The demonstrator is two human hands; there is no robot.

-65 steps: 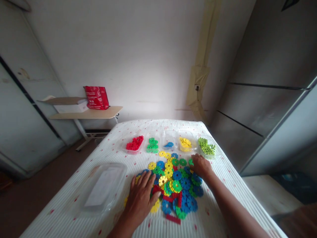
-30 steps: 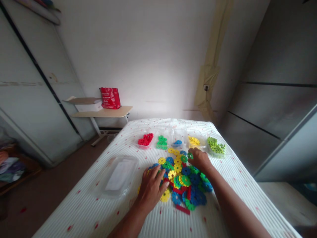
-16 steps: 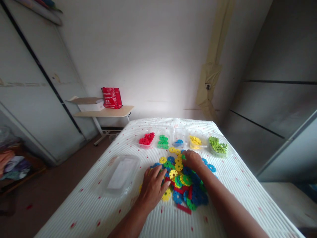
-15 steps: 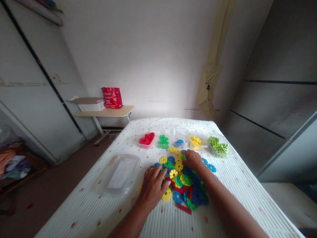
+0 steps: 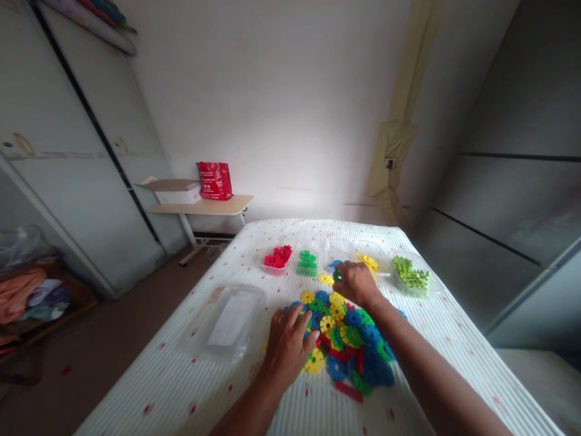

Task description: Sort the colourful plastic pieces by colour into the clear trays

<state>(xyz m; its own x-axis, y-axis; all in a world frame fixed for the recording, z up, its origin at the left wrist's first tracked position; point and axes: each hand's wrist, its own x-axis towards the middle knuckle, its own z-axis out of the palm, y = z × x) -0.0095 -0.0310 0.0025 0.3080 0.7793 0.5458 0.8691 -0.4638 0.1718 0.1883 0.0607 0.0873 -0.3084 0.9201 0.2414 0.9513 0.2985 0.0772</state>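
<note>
A pile of toothed plastic discs in yellow, blue, green and red lies on the table. My left hand rests at the pile's left side, fingers spread over the discs. Beyond the pile, my right hand is raised with its fingers pinched on a green disc. Just behind it stands a clear box with a few blue discs, partly covered by the hand. A yellow disc lies below the boxes.
Clear boxes in a row hold red pieces, green discs, yellow discs and light-green pieces. A clear plastic lid with a white paper lies at the left. A side table bears a red bag.
My right hand has lifted from the far edge of the pile toward the boxes, carrying the green disc. My left hand stays by the pile. The whole view has shifted slightly.
</note>
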